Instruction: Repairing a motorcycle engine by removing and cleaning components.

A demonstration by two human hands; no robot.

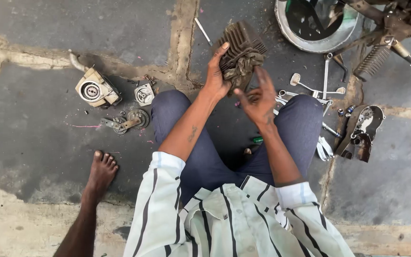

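Note:
My left hand (216, 71) grips a dark finned engine cylinder (240, 45), holding it up over my knees. A dirty rag (242, 66) is bunched against the cylinder's lower side. My right hand (258, 97) is just below the rag with fingers spread, its fingertips touching the cloth. Both hands are greasy. I sit on the ground in blue trousers and a striped shirt.
Engine parts lie on the concrete at left: a carburettor-like housing (93, 90), a small cover (144, 94), a gear piece (128, 121). Spanners (317, 88) and a dark cover (362, 131) lie at right. A metal basin (317, 26) stands top right. Another person's bare foot (102, 171) rests at lower left.

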